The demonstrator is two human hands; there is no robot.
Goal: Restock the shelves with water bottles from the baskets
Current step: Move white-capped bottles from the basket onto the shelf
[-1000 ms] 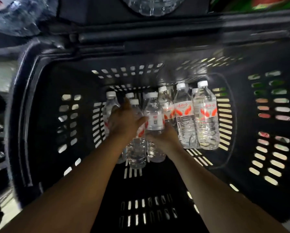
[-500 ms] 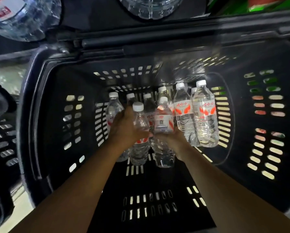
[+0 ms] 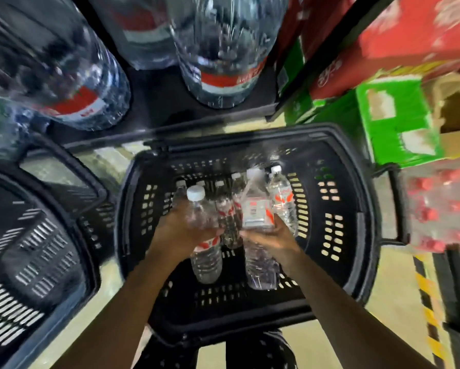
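My left hand (image 3: pixel 182 231) grips a clear water bottle (image 3: pixel 206 259) with a white cap and a red-and-white label, held above the black slotted basket (image 3: pixel 338 265). My right hand (image 3: pixel 273 242) grips a second water bottle (image 3: pixel 258 217) of the same kind, its cap tilted away from me. Both bottles are lifted off the basket floor. Several more small bottles (image 3: pixel 283 199) stand upright at the basket's far end, partly hidden behind the two held ones.
A second black basket (image 3: pixel 34 251) sits at the left. Large water jugs (image 3: pixel 221 49) stand on the low black shelf (image 3: pixel 157 102) ahead. Red and green cartons (image 3: pixel 391 121) are stacked at the right, above a shrink-wrapped pack of red-capped bottles (image 3: pixel 442 209).
Both hands have lifted their bottles up out of the basket. My head has risen and pulled back, so the shelf, the jugs and the cartons have come into view.
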